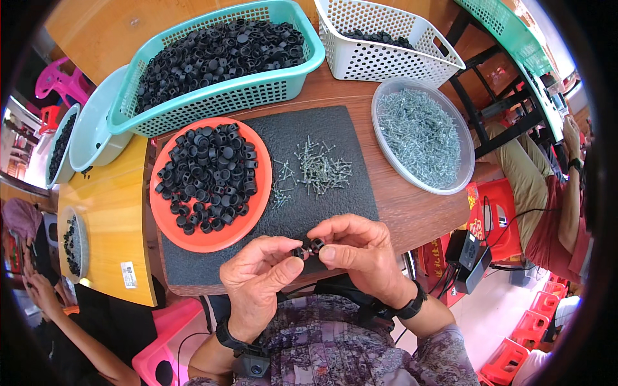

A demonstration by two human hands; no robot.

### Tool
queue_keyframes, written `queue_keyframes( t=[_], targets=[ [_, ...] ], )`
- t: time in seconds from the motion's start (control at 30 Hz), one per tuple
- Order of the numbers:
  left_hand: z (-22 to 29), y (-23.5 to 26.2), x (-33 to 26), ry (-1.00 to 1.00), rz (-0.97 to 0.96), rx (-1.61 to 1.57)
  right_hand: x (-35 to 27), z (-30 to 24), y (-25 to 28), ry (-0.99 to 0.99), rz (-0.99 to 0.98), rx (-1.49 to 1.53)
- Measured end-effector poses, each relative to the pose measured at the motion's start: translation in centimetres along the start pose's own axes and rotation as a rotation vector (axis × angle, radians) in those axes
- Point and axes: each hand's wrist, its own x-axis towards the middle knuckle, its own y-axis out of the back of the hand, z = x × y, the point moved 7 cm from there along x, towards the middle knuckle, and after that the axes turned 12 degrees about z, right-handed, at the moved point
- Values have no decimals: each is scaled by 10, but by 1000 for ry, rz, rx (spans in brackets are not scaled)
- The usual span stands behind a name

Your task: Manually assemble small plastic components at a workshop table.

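My left hand point(261, 280) pinches a small black plastic cap point(297, 253) between thumb and fingers. Close beside it, another small black cap point(315, 245) is pinched by my right hand point(364, 254). The two pieces nearly meet over the near edge of a dark mat point(347, 206); whether they touch I cannot tell. Farther up the mat lies a loose pile of thin silvery screws point(322, 168). To its left, an orange-red round plate point(193, 241) carries a heap of black plastic caps point(209, 164). Fingertips partly cover both held pieces.
A green basket point(225, 100) full of black parts and a white basket point(386, 67) stand at the back. A clear round tub point(454, 186) of screws sits right. Pale bowls point(96, 138) stand left. Other people sit at both sides; pink stool point(170, 328) below.
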Motion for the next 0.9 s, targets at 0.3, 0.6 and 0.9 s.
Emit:
queue_keyframes(
  t=[0.3,0.6,0.9],
  targets=[
    [9,-5,-1,-79,-30,41,4,7,3,-187,-105,129],
    [13,-5,0,-225,-54,257,4,13,2,-218,-103,142],
    [21,-7,0,-304,-63,379,6,12,0,-188,-108,110]
  ],
)
